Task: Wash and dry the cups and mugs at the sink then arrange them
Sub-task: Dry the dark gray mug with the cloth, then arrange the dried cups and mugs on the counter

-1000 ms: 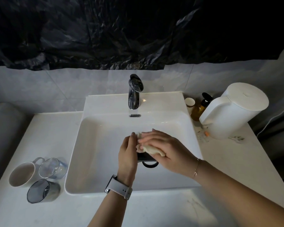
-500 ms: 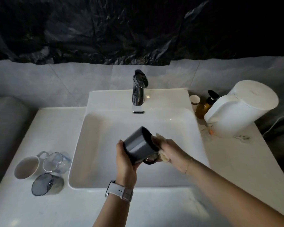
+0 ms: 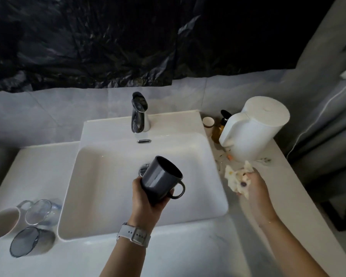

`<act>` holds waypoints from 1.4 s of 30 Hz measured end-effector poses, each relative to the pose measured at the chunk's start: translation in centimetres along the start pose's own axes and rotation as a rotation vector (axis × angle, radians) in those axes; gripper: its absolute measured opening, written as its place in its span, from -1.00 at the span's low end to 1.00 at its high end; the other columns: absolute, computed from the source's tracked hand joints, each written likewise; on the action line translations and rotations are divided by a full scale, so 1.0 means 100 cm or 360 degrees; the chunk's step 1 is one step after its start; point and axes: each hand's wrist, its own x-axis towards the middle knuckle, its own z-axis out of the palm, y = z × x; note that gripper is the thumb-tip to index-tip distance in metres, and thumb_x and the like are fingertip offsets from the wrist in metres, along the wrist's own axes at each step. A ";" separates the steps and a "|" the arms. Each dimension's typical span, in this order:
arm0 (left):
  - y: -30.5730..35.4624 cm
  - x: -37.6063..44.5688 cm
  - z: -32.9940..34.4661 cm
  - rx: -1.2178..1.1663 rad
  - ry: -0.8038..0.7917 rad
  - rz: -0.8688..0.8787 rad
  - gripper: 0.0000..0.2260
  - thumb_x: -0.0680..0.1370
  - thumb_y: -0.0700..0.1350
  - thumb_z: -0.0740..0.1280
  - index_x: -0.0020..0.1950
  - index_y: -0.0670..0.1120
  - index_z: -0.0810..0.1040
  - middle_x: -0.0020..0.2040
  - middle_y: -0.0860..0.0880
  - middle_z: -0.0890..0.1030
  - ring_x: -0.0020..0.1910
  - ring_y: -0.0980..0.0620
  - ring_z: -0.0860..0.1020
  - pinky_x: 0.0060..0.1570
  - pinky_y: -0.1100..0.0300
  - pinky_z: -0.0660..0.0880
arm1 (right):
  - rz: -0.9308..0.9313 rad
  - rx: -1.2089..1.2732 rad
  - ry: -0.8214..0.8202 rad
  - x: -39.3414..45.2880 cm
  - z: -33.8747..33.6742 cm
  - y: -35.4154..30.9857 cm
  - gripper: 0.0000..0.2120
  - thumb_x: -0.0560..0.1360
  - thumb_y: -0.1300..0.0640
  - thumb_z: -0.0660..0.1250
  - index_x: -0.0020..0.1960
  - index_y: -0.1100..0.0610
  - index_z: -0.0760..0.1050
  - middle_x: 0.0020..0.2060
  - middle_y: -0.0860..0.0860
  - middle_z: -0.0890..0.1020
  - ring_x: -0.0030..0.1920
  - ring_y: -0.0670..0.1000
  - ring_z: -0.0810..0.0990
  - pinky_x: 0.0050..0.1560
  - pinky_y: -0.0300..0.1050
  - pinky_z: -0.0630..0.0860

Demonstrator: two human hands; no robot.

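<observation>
My left hand (image 3: 148, 198) grips a dark grey mug (image 3: 161, 179) from below, tilted with its mouth up and to the right, above the white sink basin (image 3: 100, 176). My right hand (image 3: 255, 185) is over the counter right of the sink, closed on a crumpled pale cloth (image 3: 237, 179). On the left counter lie a white mug (image 3: 2, 222), a clear glass cup (image 3: 39, 211) and a smoky grey glass (image 3: 27, 241), all on their sides.
A chrome tap (image 3: 139, 113) stands behind the basin. At the back right are a white kettle (image 3: 252, 128), an amber pump bottle (image 3: 220, 126) and a small cup (image 3: 208, 122). Small scraps lie on the counter by the kettle. Grey fabric hangs at far right.
My right hand has left the mug and moved right with the cloth, out over the counter. The left hand keeps the mug, now turned with its mouth upward.
</observation>
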 end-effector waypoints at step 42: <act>0.066 -0.104 -0.145 -0.0121 0.0088 0.0392 -0.72 0.60 0.09 0.19 0.05 -0.07 0.57 -0.03 -0.15 0.64 0.02 -0.10 0.61 -0.11 0.01 0.60 | -0.0144 -0.0452 -0.1056 -0.183 0.170 0.033 -0.87 0.51 0.02 0.39 -0.03 0.07 0.57 -0.14 -0.07 0.64 -0.24 -0.02 0.61 -0.31 -0.18 0.47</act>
